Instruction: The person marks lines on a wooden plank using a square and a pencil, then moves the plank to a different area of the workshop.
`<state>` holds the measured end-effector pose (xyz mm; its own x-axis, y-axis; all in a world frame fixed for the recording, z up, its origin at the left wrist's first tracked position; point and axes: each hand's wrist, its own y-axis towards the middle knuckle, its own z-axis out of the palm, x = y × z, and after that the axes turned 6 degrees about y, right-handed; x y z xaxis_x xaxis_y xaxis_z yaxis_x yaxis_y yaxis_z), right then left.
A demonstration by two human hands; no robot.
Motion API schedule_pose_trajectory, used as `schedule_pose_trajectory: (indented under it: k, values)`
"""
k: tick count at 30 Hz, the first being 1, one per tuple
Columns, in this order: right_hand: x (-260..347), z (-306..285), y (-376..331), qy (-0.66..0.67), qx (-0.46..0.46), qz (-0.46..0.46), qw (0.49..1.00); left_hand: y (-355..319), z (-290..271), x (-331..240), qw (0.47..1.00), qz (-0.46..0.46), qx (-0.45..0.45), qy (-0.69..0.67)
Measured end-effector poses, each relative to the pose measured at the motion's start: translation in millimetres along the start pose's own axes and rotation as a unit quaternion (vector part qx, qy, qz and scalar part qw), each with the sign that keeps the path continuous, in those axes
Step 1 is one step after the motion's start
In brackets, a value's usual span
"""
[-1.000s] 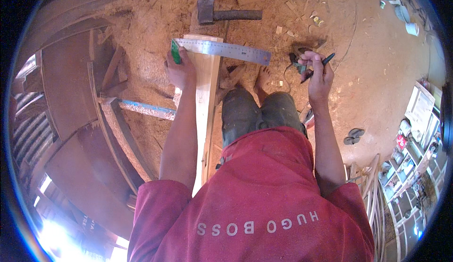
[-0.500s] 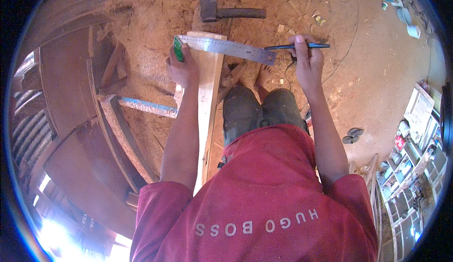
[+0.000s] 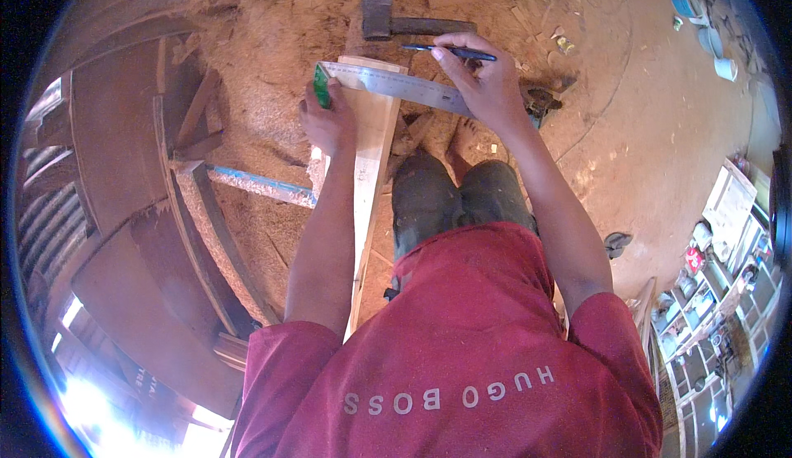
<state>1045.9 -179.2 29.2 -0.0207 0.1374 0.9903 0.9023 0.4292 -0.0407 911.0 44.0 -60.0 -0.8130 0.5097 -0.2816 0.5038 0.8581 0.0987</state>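
A silver-bladed square with a green handle lies across a pale board's far end; the left hand, curled, grips the handle, the right hand pinches a dark pen.

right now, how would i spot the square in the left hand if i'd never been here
Start at the long pale board left of the dark trousers and follow it to its far end. There the left hand holds the square. Its green handle and silver blade crossing the board set it apart from the dark hammer-like tool lying beyond.
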Motion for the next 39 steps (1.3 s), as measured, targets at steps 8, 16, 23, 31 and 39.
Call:
schedule_pose_trajectory:
  k: [8, 16, 23, 31, 39]
  values:
    - [-5.0, 22.1, 22.1, -0.006, 0.021, -0.048, 0.999, -0.5, -1.8, -0.3, 1.000, -0.008, 0.015, -0.015]
    - [-8.0, 29.0, 26.7, -0.005, 0.031, -0.062, 0.998, 0.7, 0.6, 2.6, 0.999, 0.006, 0.020, -0.031]
    - [-10.8, 30.7, 25.2, -0.006, 0.039, -0.048, 0.998, 0.5, -0.6, 2.5, 0.999, 0.007, 0.022, -0.035]
    - [-7.1, 44.8, 33.7, -0.024, 0.075, 0.003, 0.997, -0.3, 0.9, 0.7, 0.999, 0.013, -0.030, -0.017]
    - [3.6, 83.1, 52.1, -0.175, 0.164, -0.079, 0.968, 0.0, -3.8, -3.0, 0.999, 0.020, -0.028, -0.015]
